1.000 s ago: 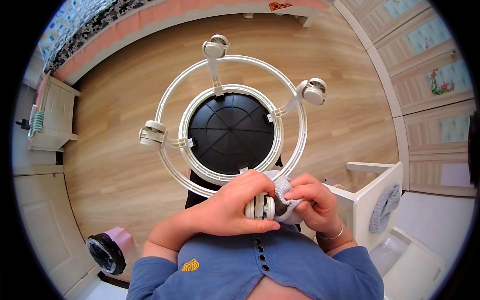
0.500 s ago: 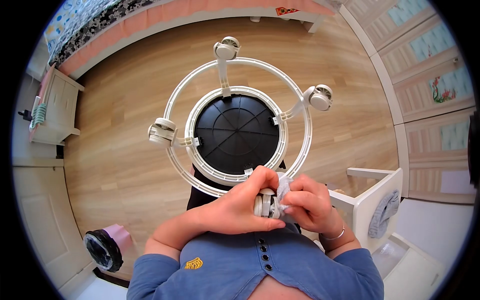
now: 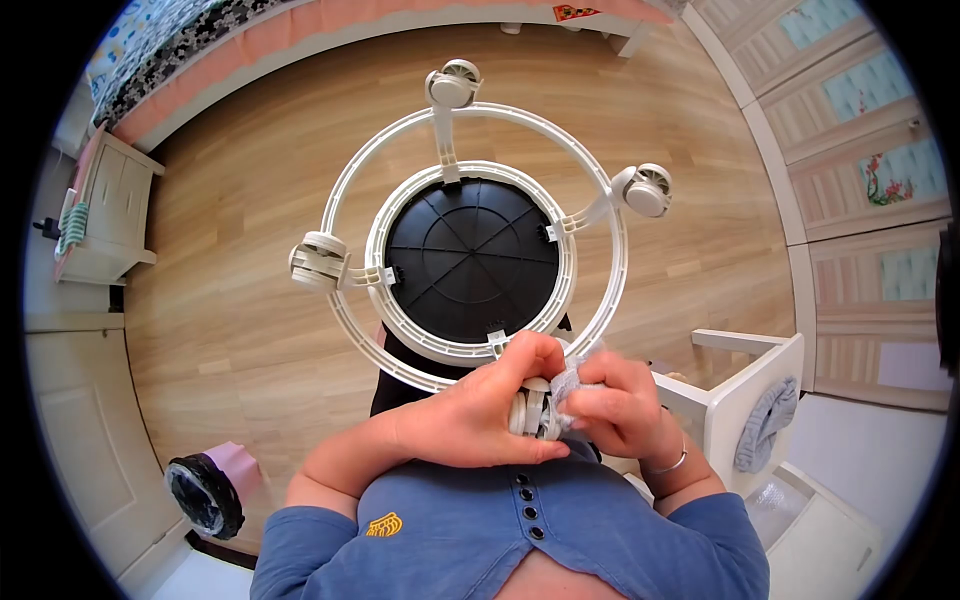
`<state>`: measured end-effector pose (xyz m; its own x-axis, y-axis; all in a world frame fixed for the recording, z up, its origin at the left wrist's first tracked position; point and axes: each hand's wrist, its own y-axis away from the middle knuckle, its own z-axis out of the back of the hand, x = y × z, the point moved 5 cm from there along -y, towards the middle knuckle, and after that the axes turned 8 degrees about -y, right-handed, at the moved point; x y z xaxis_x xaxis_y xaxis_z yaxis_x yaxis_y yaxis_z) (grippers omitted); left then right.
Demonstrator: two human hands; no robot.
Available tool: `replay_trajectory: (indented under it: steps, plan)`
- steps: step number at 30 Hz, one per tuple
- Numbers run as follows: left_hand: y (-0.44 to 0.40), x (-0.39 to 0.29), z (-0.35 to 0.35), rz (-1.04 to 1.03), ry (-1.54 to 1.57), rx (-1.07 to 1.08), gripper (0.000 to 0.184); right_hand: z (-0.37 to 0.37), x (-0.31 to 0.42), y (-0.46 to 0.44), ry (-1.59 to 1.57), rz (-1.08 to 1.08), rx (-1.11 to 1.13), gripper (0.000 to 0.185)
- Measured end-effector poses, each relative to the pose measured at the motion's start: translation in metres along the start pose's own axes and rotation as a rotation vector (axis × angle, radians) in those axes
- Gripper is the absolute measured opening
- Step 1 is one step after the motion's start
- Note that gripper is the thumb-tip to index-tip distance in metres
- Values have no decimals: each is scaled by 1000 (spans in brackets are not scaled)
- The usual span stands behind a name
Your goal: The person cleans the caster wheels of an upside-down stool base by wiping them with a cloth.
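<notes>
A white round frame (image 3: 336, 190) with a black disc (image 3: 472, 258) in its middle lies wheels up in front of my body. Three of its casters show at the top (image 3: 453, 85), right (image 3: 645, 190) and left (image 3: 320, 262). My left hand (image 3: 470, 410) is wrapped round the near caster (image 3: 534, 412). My right hand (image 3: 625, 405) pinches a light grey knitted cloth (image 3: 566, 388) against the right side of that caster. Part of the cloth is hidden behind my right fingers.
At the right stands a white stool (image 3: 740, 415) on its side, with a grey knitted piece (image 3: 766, 425) on it. A pink bin (image 3: 235, 468) with a black liner is at lower left. A bed (image 3: 340, 35), a small cabinet (image 3: 120, 205) and wardrobe doors (image 3: 850, 180) surround the wooden floor.
The grey cloth, earlier loosely spread between my hands, is now bunched against the caster. My right hand has moved slightly in toward my left. The whole frame sits slightly further right in view.
</notes>
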<state>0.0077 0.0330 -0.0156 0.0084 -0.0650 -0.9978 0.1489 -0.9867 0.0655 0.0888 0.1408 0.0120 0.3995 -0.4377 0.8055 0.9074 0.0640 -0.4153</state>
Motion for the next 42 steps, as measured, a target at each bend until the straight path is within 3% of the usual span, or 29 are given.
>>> replay_trajectory:
  steps: [14, 16, 25, 29, 31, 38, 40, 42]
  plan:
    - [0, -6, 3, -62, -93, -48, 59, -1, 0, 2, -43, 39, -65, 15]
    - [4, -13, 6, -125, -279, -137, 60, -3, -2, 4, -43, -4, -105, 14]
    - [6, -15, -7, -262, -389, -357, 50, 0, -9, 14, -41, 54, -183, 11]
    - [16, -21, -15, -383, -622, -405, 48, -3, -8, 19, -34, 45, -186, 12]
    - [28, -29, -14, -463, -812, -569, 41, -8, -4, 19, -14, 37, -192, 11]
    - [39, -14, -8, -286, -960, -533, 42, -24, -10, 17, -14, 39, -212, 10]
    - [43, -25, -4, -607, -911, -697, 42, -25, -10, 18, 0, 17, -239, 10]
    - [38, -23, -2, -626, -873, -606, 45, -26, -5, 14, -25, 40, -228, 9]
